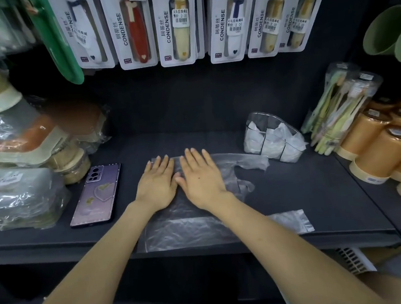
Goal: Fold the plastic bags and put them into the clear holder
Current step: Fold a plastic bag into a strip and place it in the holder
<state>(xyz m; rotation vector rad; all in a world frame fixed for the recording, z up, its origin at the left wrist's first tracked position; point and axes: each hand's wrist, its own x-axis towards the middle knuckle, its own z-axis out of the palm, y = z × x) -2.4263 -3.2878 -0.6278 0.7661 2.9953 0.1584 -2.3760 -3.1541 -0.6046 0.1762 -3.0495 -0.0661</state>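
One clear, thin plastic bag is spread flat on the dark shelf board, near its front edge, with its two loop handles laid out toward the right. Two hands are laid on it side by side, palms down. The left hand is pressed flat with its fingers straight and close together. The right hand is likewise flattened, and its thumb is just touching the left hand. Nothing is gripped by either hand.

One smaller piece of pale plastic film is seen at the front edge, to the right of the right forearm. Whether it is a separate bag cannot be told.

One clear, curved plastic holder stands at the back right of the bag, apart from it. Two dividers can be counted in the holder, and white folded bags are packed into the compartments.

One purple phone lies camera side up, left of the left hand. Six carded toothbrush packs are counted in the front row hanging above. Clear packs of pastel toothbrushes lean at the right, beside stacked orange cups too numerous to count. Wrapped goods are piled at the left.
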